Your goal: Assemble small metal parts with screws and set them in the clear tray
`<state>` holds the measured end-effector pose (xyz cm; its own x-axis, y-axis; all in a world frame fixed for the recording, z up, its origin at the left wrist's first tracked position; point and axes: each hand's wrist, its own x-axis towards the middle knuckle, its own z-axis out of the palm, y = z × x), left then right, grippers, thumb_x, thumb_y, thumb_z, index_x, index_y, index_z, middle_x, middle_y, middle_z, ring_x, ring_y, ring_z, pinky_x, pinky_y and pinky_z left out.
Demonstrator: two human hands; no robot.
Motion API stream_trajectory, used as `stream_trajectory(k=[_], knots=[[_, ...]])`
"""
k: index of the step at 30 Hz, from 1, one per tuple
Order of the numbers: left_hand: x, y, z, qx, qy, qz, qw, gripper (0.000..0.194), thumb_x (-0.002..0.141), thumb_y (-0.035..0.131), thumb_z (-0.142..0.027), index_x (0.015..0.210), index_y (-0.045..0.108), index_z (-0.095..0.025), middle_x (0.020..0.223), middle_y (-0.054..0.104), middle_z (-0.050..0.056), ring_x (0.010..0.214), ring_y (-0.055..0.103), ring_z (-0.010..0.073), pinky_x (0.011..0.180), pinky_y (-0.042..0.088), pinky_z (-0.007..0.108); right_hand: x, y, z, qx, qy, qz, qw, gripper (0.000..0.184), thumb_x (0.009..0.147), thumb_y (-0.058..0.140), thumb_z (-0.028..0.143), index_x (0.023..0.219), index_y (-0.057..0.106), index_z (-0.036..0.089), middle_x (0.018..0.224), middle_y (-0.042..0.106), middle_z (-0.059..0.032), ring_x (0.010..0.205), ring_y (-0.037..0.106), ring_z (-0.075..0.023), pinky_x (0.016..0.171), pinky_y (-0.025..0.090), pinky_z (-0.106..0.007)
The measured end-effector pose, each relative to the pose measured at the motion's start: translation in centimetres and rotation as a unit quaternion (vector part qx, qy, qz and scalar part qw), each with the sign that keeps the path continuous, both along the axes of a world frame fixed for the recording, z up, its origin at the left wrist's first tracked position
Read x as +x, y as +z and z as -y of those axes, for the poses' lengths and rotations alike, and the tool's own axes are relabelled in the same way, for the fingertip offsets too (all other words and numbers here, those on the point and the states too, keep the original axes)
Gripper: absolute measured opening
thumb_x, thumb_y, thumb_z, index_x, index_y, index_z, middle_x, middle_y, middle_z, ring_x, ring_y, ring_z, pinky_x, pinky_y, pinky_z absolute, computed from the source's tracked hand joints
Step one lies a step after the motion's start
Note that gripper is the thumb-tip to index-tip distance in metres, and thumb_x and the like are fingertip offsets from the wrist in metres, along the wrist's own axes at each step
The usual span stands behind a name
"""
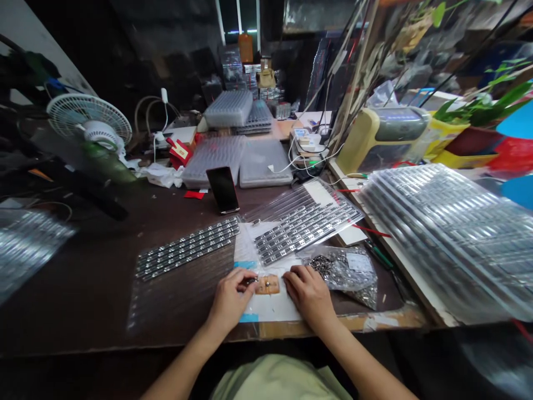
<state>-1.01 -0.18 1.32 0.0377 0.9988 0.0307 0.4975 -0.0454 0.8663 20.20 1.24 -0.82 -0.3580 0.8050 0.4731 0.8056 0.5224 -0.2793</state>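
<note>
"What is most of the foreground taken up by?"

"A dark brown table [95,300] is seen, and its right side is flanked by a stack of clear plastic trays [449,239]."

"What is laid out ahead of the hands?"

"In the left tray [179,294], slanted rows of metal parts are held along the far side. Similar rows are carried in the right tray [352,219]. A white sheet [272,310] is spread beneath the hands, and beside it a clear bag [353,275] is partly filled with small metal pieces. Behind the left tray's right end, a phone [223,190] is propped up."

"How are the hands placed?"

"The right hand [310,291] is rested at the sheet, just beside the bag, with fingers curled; whether anything is held under them cannot be told. The left hand [233,294] is pinched together at thumb and fingertips."

"And the orange-brown block [272,286]?"

"It is set on the sheet between both hands: the left fingertips are brought right up to its left edge, while a narrow gap is left on the right hand's side."

"What is gripped?"

"A small dark piece [250,281] is held by the left fingertips, just left of the block; its exact shape cannot be made out."
</note>
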Motion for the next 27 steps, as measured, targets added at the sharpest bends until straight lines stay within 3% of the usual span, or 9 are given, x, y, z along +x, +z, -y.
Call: stream_trajectory(k=[4,7,10,22,27], knots=[[1.0,-0.4,0.0,0.076,-0.023,-0.047,0.996,0.013,0.081,0.061,-0.019,0.089,0.071,-0.021,0.088,0.066,0.004,0.082,0.063,0.0163,0.073,0.051,0.026,0.0,0.2,0.2,-0.027,-0.008,-0.108,0.994,0.011,0.087,0.047,0.013,0.086,0.056,0.018,0.080,0.058,-0.0046,0.078,0.052,-0.0167,0.071,0.042,-0.028],[1.3,-0.9,0.1,0.100,-0.031,-0.064,0.992,0.015,0.083,0.060,-0.021,0.093,0.072,-0.023,0.087,0.065,0.004,0.082,0.062,0.0162,0.077,0.051,0.028,0.2,0.4,0.4,-0.046,0.002,-0.146,0.988,0.016,0.087,0.045,0.012,0.096,0.057,0.018,0.084,0.060,-0.0051,0.082,0.055,-0.0171,0.073,0.045,-0.028],[1.4,-1.0,0.1,0.104,-0.037,-0.085,0.990,0.015,0.083,0.061,-0.023,0.093,0.072,-0.023,0.086,0.065,0.004,0.081,0.062,0.0166,0.076,0.051,0.029,0.2,0.4,0.4,-0.060,0.017,-0.156,0.986,0.022,0.089,0.044,0.013,0.105,0.058,0.019,0.091,0.063,-0.0058,0.086,0.057,-0.0170,0.076,0.048,-0.029],[2.0,-0.5,0.0,0.114,-0.047,-0.127,0.984,0.013,0.083,0.061,-0.020,0.090,0.071,-0.024,0.082,0.065,0.004,0.079,0.062,0.0180,0.071,0.049,0.028,-0.3,1.0,0.1,-0.095,0.021,-0.190,0.977,0.017,0.090,0.047,0.021,0.093,0.064,0.021,0.088,0.067,-0.0051,0.082,0.061,-0.0162,0.073,0.049,-0.028],[1.4,-0.6,-0.1,0.128,0.011,-0.042,0.991,0.011,0.083,0.060,-0.020,0.086,0.070,-0.021,0.083,0.065,0.004,0.079,0.062,0.0167,0.072,0.049,0.027,-2.0,1.3,0.0,-0.114,0.002,-0.154,0.982,0.010,0.084,0.061,0.031,0.079,0.065,0.023,0.081,0.068,-0.0008,0.078,0.059,-0.0162,0.070,0.039,-0.029]])
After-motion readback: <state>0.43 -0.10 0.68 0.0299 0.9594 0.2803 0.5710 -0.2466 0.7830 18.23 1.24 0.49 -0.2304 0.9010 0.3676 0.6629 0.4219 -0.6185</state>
